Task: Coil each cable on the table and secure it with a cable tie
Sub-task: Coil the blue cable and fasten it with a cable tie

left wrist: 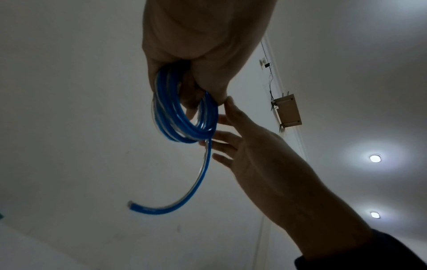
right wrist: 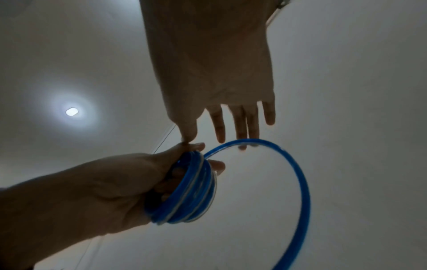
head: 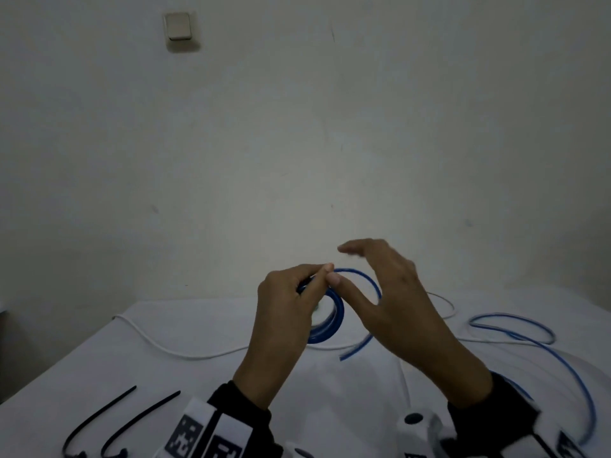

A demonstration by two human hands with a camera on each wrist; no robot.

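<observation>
Left hand grips the blue coil, held up above the desk, fingers curled through it. Right hand spread, fingers straight, thumb tip touching left thumb; last loop arcs beside its fingertips. Coiling nearly done, short tail hangs free. Next: wrap tail in, fetch a tie. White cable still uncoiled.

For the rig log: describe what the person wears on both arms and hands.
Both hands, the left hand and the right hand, are bare. Dark long sleeves reach each wrist. White wrist-mounted units sit over the sleeves, the left one bearing black-and-white square markers.
</observation>
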